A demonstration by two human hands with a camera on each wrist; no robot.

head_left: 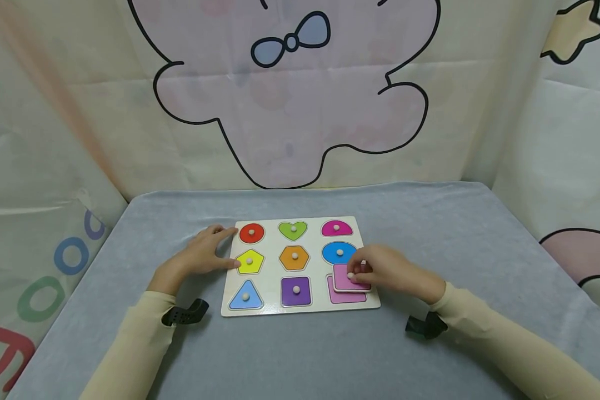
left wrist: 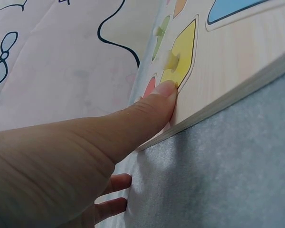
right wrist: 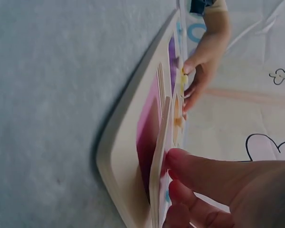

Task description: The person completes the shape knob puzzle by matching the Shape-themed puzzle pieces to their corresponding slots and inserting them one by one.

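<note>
My right hand (head_left: 395,271) pinches the small knob of a pink rectangle puzzle piece (head_left: 344,283) at the white shape board's near right corner. In the right wrist view the piece (right wrist: 157,166) is tilted, with a gap under it. Its pink recess (head_left: 347,298) shows below, partly covered by the piece. At the left edge of the board (head_left: 271,286), my left hand (head_left: 197,254) lies with thumb and index finger spread. Its thumb (left wrist: 149,109) presses on the board beside the yellow pentagon (left wrist: 184,50), and the index fingertip reaches the red circle's corner.
Other knobbed pieces sit in the board: a red circle (head_left: 251,238), green heart (head_left: 293,226), magenta half circle (head_left: 330,231), blue oval (head_left: 332,257), orange hexagon (head_left: 286,258), blue triangle (head_left: 246,304) and purple square (head_left: 304,300). Grey-blue cloth (head_left: 290,355) covers the table; printed curtains stand behind.
</note>
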